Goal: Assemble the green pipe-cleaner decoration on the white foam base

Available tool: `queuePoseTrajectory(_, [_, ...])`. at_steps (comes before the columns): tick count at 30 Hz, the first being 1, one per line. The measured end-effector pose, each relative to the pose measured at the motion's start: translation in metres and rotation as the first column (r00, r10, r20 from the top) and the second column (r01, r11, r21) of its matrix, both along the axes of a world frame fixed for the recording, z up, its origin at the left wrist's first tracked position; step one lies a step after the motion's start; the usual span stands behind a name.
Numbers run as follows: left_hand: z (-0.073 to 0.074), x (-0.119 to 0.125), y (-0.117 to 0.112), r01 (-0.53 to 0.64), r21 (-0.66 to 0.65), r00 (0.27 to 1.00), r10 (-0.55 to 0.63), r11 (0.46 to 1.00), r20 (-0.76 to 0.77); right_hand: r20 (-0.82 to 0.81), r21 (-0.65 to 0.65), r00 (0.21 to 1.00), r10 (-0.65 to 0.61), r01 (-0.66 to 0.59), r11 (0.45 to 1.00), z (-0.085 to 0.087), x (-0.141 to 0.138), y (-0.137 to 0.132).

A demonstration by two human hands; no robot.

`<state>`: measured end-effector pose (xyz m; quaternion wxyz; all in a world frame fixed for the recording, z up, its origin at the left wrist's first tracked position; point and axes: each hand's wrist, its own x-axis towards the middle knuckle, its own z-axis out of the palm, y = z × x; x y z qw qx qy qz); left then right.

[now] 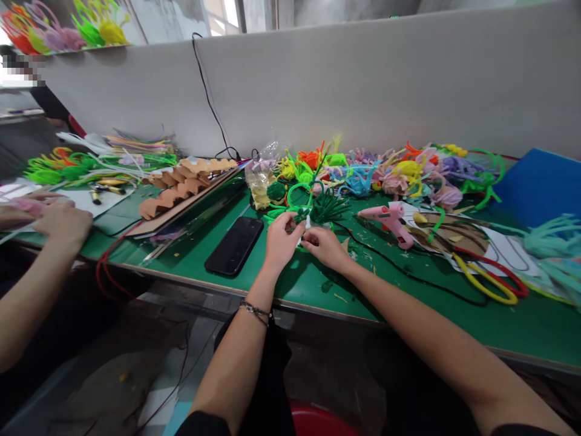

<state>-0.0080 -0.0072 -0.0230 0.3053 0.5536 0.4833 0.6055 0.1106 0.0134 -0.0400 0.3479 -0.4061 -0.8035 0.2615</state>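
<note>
My left hand (281,240) and my right hand (323,245) meet over the green table (318,284), fingers pinched together on a small dark green pipe-cleaner piece (301,217) with a bit of white between the fingertips. Just behind them lies a spiky dark green pipe-cleaner bundle (327,208) and a bright green loop (297,192). A black phone (235,245) lies flat to the left of my left hand. A pink glue gun (389,221) lies to the right of my right hand.
Colourful pipe-cleaner flowers (399,169) are heaped along the back by the grey partition. Red and yellow scissors (488,280) lie at the right, a clear plastic bag (261,175) and tan cardboard cut-outs (181,181) at the left. Another person's hands (49,219) work at far left.
</note>
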Motion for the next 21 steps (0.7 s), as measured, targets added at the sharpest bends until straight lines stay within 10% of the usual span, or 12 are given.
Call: queuePoseTrajectory(21, [-0.0008, -0.0061, 0.0003, 0.002, -0.032, 0.997, -0.005, 0.999, -0.076, -0.168, -0.044, 0.986, -0.005, -0.003, 0.999, -0.0011, 0.0079, 0.0002])
